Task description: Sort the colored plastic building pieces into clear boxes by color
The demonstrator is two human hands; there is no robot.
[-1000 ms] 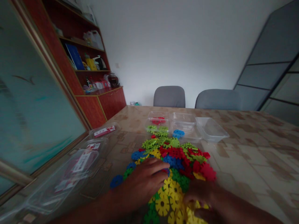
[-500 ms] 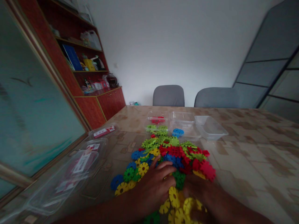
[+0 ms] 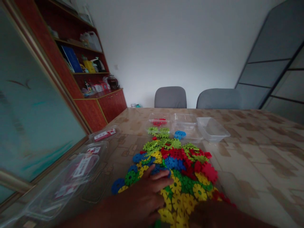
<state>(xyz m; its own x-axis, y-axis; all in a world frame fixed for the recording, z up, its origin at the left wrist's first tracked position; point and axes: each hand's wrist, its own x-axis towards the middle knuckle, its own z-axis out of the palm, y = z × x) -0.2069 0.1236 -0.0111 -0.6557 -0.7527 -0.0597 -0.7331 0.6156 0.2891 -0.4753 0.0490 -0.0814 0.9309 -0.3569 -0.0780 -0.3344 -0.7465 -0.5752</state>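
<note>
A heap of plastic snowflake-shaped building discs [image 3: 177, 183] in yellow, green, blue and red lies on the table before me. My left hand [image 3: 148, 191] rests on the heap's left side, its fingers stretched out and apart, touching blue and yellow discs. At the lower edge, my right hand [image 3: 206, 213] is dark and blurred beside the near yellow discs [image 3: 179, 202]; its fingers are hidden. Lime-green discs [image 3: 161, 144] lie along the far side of the heap, with red discs [image 3: 206, 171] at its right.
Beyond the heap stand clear plastic boxes: one with red and lime discs [image 3: 158, 122], one with blue discs [image 3: 180, 135], and another box [image 3: 212, 129] at right. Clear labelled lids [image 3: 80, 167] lie on the left. Two grey chairs [image 3: 170, 97] stand behind the table [image 3: 251, 148].
My right hand has moved down toward the near edge, uncovering green and yellow discs. My left hand has shifted slightly left and nearer to me.
</note>
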